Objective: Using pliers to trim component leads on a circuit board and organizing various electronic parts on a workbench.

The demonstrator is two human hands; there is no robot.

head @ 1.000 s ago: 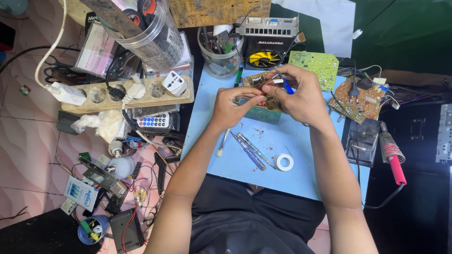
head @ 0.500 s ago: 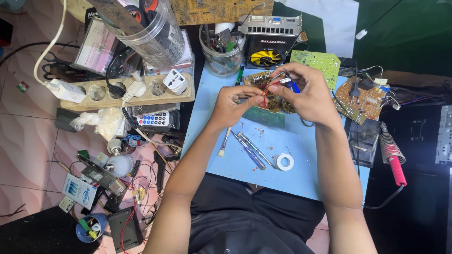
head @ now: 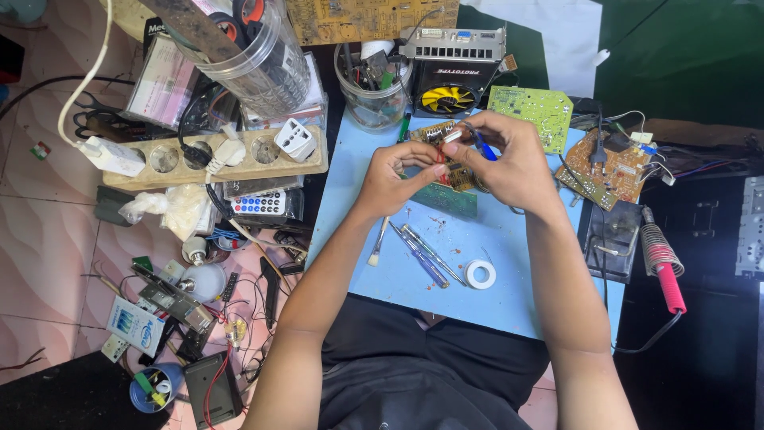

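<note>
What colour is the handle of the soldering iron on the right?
The soldering iron's handle is pinkish red, seen best in the head view, the only view.

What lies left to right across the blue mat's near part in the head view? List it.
Small brush → screwdrivers → white tape roll → red-handled soldering iron, off the blue mat to its right.

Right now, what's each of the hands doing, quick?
Left hand: closed, pinching the small circuit board.
Right hand: closed on the same board, with a blue-handled tool in its fingers.
</note>
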